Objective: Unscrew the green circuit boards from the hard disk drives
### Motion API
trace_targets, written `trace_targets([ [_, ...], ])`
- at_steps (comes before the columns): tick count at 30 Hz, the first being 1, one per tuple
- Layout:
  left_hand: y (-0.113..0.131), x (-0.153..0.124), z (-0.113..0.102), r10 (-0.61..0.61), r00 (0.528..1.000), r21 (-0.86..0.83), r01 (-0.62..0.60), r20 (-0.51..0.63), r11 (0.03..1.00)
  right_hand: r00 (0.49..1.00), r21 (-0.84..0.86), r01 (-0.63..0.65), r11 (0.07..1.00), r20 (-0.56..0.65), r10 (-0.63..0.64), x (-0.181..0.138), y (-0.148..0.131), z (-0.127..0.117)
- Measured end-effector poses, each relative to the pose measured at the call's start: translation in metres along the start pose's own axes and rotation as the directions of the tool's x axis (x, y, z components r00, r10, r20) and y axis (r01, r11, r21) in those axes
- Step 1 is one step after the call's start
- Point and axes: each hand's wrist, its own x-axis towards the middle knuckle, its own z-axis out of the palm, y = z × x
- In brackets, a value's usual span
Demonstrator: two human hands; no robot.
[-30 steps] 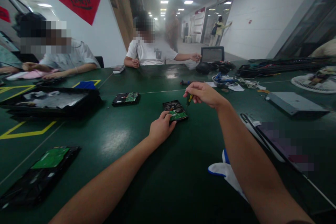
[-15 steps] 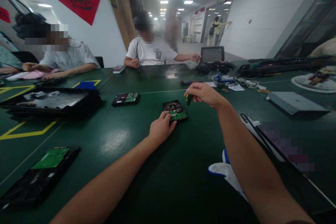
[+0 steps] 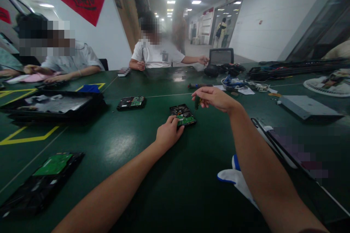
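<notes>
— What sits under the hands?

— One hard drive (image 3: 182,115), circuit board up, lying flat on the green surface (image 3: 169,189) near its middle. The left hand (image 3: 167,133) rests at the drive's near edge, fingers curled down, fingertips touching the green board. It presses on it rather than clamps it.

— And the other hand?

— The right hand (image 3: 213,98) hovers just above and to the right of the drive, fingers pinched together on one small screwdriver (image 3: 197,103) with a dark, yellow-marked handle. The tool points down toward the drive's far right corner; whether its tip touches, I cannot tell.

— How many drives in all?

— Three that I can count. A second drive (image 3: 131,102) lies well apart to the left, also board up. A third, larger-looking one (image 3: 43,182) lies at the near left corner, with a green board on top.

— What else is around?

— One black tray (image 3: 51,103) to the left, beside yellow tape lines. One white glove with a blue cuff (image 3: 235,178) lies under the right forearm. One grey flat box (image 3: 306,106) sits to the right, and one white round fan grille (image 3: 325,87) beyond it. A small bowl of parts (image 3: 232,83) and one pen-like tool (image 3: 199,86) lie past the right hand.

— Other people?

— Two seated at the far side: one person in a white shirt (image 3: 157,54) straight ahead, one person at the left (image 3: 71,60) with forearms on the surface.
</notes>
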Motion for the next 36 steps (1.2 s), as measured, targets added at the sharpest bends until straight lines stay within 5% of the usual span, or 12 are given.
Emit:
trace_targets([
  [7,0.0003,0.0002,-0.0011,0.003,1.0,-0.009,-0.003,0.003,1.0,0.997,-0.051,0.003,0.999,-0.079,-0.007,0.0035,0.0023,-0.0023],
  [17,0.0008,0.0007,-0.0017,-0.006,1.0,-0.015,0.006,0.014,1.0,1.0,0.055,-0.018,0.998,-0.02,0.019,0.0045,0.0046,0.0047],
  [26,0.0007,0.0003,-0.0024,-0.005,1.0,-0.014,0.005,0.017,1.0,0.995,-0.102,0.009,0.995,-0.095,-0.019,0.0051,0.0019,0.0019],
  [36,-0.0009,0.0007,0.0018,-0.002,1.0,-0.005,0.002,0.002,1.0,0.999,0.047,0.019,0.999,-0.03,-0.018,0.0039,0.0027,0.0048],
])
